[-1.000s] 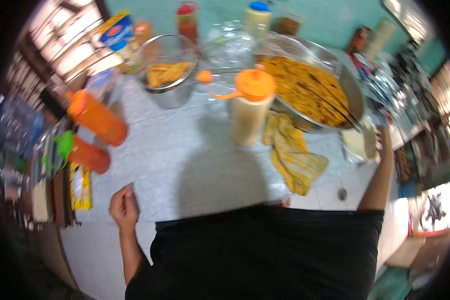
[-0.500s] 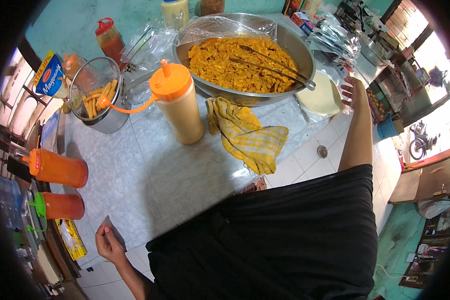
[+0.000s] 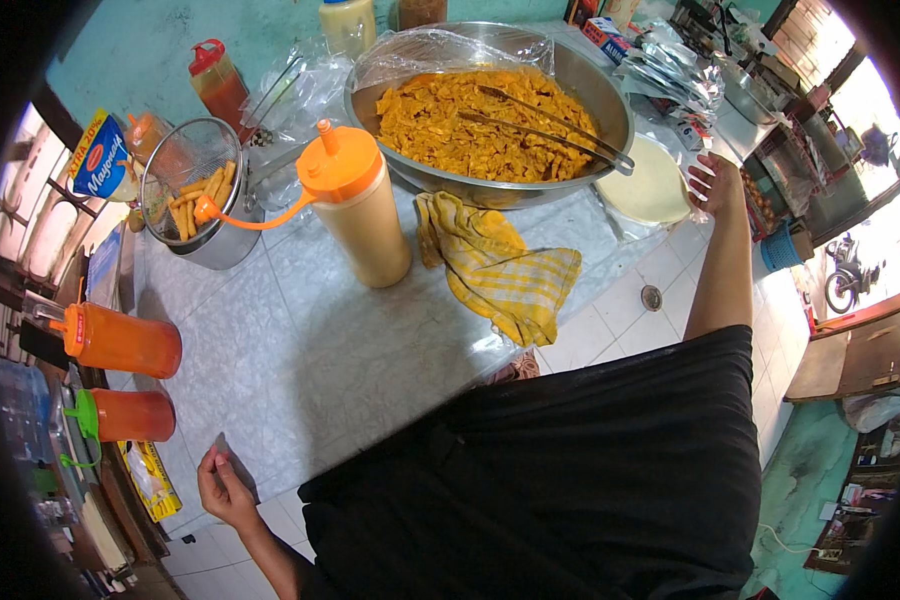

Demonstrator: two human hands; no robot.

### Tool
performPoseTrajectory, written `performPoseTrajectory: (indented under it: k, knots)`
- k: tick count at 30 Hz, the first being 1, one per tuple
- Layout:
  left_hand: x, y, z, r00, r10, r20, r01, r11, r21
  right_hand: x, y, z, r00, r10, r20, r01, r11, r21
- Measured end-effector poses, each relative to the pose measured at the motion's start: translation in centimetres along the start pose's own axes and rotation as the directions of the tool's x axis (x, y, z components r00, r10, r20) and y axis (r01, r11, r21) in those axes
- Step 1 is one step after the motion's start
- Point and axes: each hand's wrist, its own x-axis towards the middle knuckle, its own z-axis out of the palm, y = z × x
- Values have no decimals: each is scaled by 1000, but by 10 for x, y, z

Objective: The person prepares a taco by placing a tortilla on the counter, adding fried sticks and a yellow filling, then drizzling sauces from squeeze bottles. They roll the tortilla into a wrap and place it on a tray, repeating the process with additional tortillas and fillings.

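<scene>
My left hand (image 3: 222,484) rests at the near left edge of the tiled counter (image 3: 330,340), fingers loosely curled and holding nothing. My right hand (image 3: 716,182) reaches out at the right, fingers spread, beside a stack of pale round flatbreads (image 3: 648,190) wrapped in clear plastic. Behind them stands a big steel bowl (image 3: 490,105) of orange fried chips with metal tongs (image 3: 545,130) lying in it. A yellow checked cloth (image 3: 500,270) lies crumpled in front of the bowl.
A tall squeeze bottle (image 3: 360,215) with an orange cap stands mid-counter. A wire basket of fries (image 3: 195,190) sits in a steel pot at the left. Two orange sauce bottles (image 3: 120,340) lie at the left edge. More bottles and plastic bags line the back wall.
The view has swung, so the bowl and bottle sit more central. My right hand has stayed by the flatbreads with fingers spread wider. My left hand stays at the counter edge.
</scene>
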Motion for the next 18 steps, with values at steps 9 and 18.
performPoseTrajectory:
  k: [9,18]
  knots:
    - [1,-1,2,1000,-12,-4,12,1000,21,7,-2,-8,999,-48,-5,45,961,-274]
    - [2,2,1,1000,20,2,-20,999,37,-26,-8,23,985,-129,112,169,833,-526]
